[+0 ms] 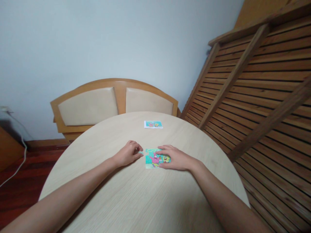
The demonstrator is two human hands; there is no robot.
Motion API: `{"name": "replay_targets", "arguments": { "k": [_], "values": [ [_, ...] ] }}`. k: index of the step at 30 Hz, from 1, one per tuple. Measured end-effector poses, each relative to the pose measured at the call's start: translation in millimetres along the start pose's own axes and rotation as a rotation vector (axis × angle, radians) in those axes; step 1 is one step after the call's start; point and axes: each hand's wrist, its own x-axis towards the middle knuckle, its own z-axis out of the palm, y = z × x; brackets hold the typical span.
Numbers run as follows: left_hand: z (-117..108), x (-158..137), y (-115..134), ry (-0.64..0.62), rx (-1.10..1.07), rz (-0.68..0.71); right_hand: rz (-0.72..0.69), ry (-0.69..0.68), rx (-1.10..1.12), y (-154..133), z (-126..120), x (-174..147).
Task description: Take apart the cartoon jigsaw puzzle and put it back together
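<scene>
A small cartoon jigsaw puzzle (153, 163), teal with a pink and a yellow figure, lies flat on the round table (136, 200). My right hand (176, 158) rests over its right part with fingers apart, covering that side. Just left of the puzzle, my left hand (127, 154) pinches a small teal puzzle piece (141, 152) between thumb and fingertips. The piece is apart from the puzzle's left edge, and the fingers partly hide it. Farther back on the table lies a picture card (153, 124) with a similar cartoon and a white border.
Behind the table stands a wooden headboard (120, 94) with cream panels, against a pale wall (109, 38). A large slatted wooden frame (257, 97) leans at the right. A white cable (24, 152) hangs at the left above the red-brown floor (31, 171).
</scene>
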Motion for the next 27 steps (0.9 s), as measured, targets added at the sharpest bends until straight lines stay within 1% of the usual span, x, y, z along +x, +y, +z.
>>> {"name": "replay_targets", "arguments": {
  "k": [3, 8, 18, 21, 27],
  "values": [
    [-3.4, 0.2, 1.8, -0.023, 0.018, 0.013, 0.005, -0.003, -0.006, 0.0, 0.7, 0.8],
    [-2.4, -1.1, 3.1, -0.050, -0.035, 0.032, 0.004, 0.001, -0.005, 0.9, 1.4, 0.5],
    [4.4, -0.5, 7.8, -0.020, -0.104, 0.073, 0.010, -0.001, -0.006, -3.0, 0.1, 0.3],
    [6.4, 1.4, 11.9, 0.003, -0.157, 0.051, 0.012, -0.007, -0.005, -4.9, 0.3, 0.3],
    [12.9, 4.3, 16.0, 0.052, -0.334, -0.054, -0.006, -0.014, -0.011, -7.6, 2.1, 1.6]
  ]
}}
